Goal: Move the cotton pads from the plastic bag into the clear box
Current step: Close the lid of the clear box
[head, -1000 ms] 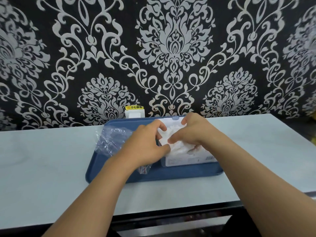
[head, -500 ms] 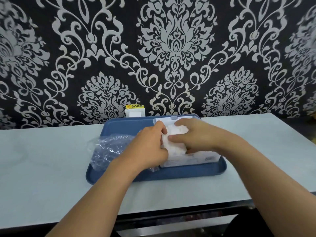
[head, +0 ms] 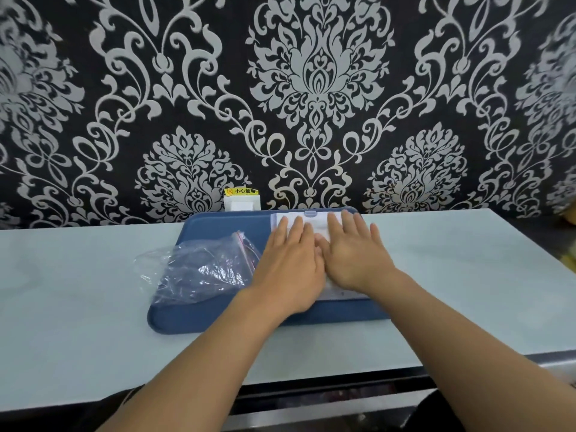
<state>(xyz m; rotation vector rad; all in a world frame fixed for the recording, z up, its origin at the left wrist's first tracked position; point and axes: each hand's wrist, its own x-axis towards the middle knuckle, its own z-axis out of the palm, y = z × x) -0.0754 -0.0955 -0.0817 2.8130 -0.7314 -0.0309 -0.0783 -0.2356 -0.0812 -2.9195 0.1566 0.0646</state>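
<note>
A pale table (head: pixel 78 307) runs along a patterned wall (head: pixel 311 88), and a blue tray (head: pixel 218 222) sits on it against the wall, long side running left to right. On the tray's right half lies the clear box (head: pixel 291 218), its long side also left to right and its far edge with a small latch tab close to the tray's back rim. Inside it show white cotton pads (head: pixel 321 224), mostly hidden under the hands. On the tray's left half, spilling over the left rim onto the table, lies the plastic bag (head: pixel 205 269), crumpled and apparently empty.

The left hand (head: pixel 290 269) and right hand (head: pixel 355 257) both lie flat and spread, palms down, side by side on the box, gripping nothing. They seem to be pressing the pads level or pushing a lid down; I cannot tell which.

The box is directly beneath both hands. The bag lies to the left, just beside the left hand, so that hand is the nearer one if the bag needs checking.
</note>
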